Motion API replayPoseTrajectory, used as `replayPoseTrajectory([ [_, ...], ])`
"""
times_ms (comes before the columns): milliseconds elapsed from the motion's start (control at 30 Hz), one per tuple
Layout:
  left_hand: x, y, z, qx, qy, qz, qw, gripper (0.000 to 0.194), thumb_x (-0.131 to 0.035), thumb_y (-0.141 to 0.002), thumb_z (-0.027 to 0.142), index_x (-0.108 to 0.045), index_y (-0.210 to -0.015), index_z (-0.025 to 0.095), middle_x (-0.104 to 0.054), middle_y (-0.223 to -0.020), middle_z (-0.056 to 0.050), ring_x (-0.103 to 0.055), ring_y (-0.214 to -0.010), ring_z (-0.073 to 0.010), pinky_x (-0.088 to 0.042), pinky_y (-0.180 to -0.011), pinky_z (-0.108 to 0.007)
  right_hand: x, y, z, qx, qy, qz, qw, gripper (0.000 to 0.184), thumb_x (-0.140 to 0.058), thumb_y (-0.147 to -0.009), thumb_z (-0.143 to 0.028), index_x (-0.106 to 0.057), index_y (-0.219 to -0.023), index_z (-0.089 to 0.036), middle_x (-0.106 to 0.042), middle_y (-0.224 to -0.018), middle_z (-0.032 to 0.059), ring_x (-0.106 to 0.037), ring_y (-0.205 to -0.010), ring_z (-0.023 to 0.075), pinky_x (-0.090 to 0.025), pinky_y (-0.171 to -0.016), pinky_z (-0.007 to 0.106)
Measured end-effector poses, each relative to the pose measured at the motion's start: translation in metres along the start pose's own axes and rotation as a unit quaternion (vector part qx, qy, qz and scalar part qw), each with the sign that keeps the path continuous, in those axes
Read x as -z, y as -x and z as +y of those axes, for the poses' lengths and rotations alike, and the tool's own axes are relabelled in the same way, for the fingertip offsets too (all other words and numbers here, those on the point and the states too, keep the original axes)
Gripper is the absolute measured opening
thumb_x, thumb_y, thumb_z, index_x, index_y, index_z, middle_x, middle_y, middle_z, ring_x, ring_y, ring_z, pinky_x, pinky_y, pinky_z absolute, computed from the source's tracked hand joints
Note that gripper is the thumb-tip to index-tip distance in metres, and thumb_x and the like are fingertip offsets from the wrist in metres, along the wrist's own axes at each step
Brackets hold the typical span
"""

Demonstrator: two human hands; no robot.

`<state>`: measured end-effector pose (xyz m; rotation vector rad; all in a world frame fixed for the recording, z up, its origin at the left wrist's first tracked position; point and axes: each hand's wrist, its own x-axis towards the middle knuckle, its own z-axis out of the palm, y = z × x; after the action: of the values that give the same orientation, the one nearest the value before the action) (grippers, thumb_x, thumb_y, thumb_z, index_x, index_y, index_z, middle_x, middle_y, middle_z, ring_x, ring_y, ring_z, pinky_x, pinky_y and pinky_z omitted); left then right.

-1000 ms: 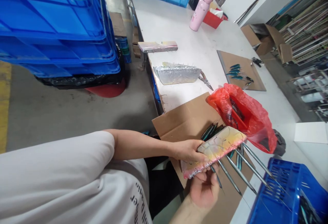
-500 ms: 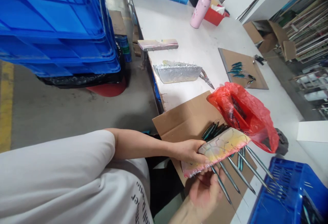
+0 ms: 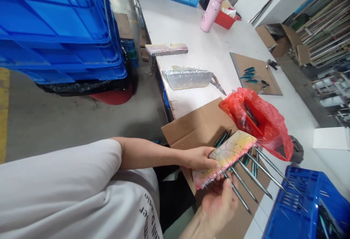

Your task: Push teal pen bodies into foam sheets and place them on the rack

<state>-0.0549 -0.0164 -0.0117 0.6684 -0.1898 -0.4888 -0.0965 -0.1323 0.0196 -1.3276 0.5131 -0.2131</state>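
Note:
My left hand (image 3: 203, 158) is closed around a yellow and pink block (image 3: 235, 147), its thumb on the upper face. Several slim dark fishing floats (image 3: 255, 178) stick out of the block's pink edge in a row, their thin tips pointing down to the right. Under the block's near end, my right hand (image 3: 220, 199) has its fingers closed at the base of the nearest float (image 3: 239, 197); its fingertips are partly hidden by the block. More dark and teal floats (image 3: 222, 138) lie on the brown cardboard (image 3: 197, 122) below.
Beyond the block are a red plastic bag (image 3: 262, 122) and a blue basket (image 3: 298, 191). A silvery block (image 3: 190, 78), pliers (image 3: 218, 85), a pale block (image 3: 166, 49), a board (image 3: 262, 85) with teal pieces and a pink bottle (image 3: 212, 11) rest on the white table. Blue crates (image 3: 60, 20) stand left.
The block with its floats has shifted slightly left and up in view, and the right hand stays at the nearest float. The whole scene has moved a little left.

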Motion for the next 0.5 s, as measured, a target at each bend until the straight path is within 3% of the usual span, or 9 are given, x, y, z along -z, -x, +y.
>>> replayPoseTrajectory([
  [133,-0.005,0.000,0.004,-0.005,0.016,0.012,1.000,0.039,-0.066,-0.069,0.032,-0.053,-0.101,0.013,-0.063,-0.085,-0.004,-0.059,-0.069,-0.0120,-0.047,-0.065,-0.023,-0.005,-0.005,-0.003,-0.007,0.015,-0.006,1.000,0.034,-0.061,-0.068,-0.029,-0.057,-0.101,-0.021,-0.062,-0.084,-0.0019,-0.056,-0.068,0.0076,-0.050,-0.064,0.024],
  [333,-0.009,-0.002,0.009,0.018,0.016,0.118,0.993,0.038,-0.063,-0.070,0.037,-0.059,-0.095,0.009,-0.064,-0.089,-0.011,-0.061,-0.070,-0.0167,-0.048,-0.065,-0.026,-0.011,-0.017,-0.014,-0.003,0.046,-0.063,0.997,0.049,-0.065,-0.063,-0.034,-0.053,-0.109,-0.020,-0.066,-0.089,0.0022,-0.061,-0.079,0.0128,-0.050,-0.076,0.031],
  [433,-0.008,-0.005,0.011,0.025,0.057,0.166,0.984,0.042,-0.062,-0.070,0.043,-0.059,-0.094,0.009,-0.065,-0.085,-0.011,-0.060,-0.067,-0.0164,-0.048,-0.064,-0.028,0.004,-0.029,-0.020,0.023,0.104,-0.085,0.991,0.054,-0.064,-0.062,-0.040,-0.052,-0.111,-0.020,-0.065,-0.097,0.0051,-0.060,-0.088,0.0166,-0.049,-0.081,0.036],
  [500,-0.007,-0.007,0.011,0.026,0.078,0.191,0.978,0.044,-0.064,-0.068,0.046,-0.059,-0.089,0.009,-0.065,-0.078,-0.009,-0.059,-0.062,-0.0154,-0.048,-0.061,-0.027,0.021,-0.047,-0.027,0.059,0.192,-0.060,0.978,0.055,-0.063,-0.061,-0.044,-0.053,-0.110,-0.019,-0.065,-0.098,0.0062,-0.060,-0.088,0.0186,-0.049,-0.079,0.037],
])
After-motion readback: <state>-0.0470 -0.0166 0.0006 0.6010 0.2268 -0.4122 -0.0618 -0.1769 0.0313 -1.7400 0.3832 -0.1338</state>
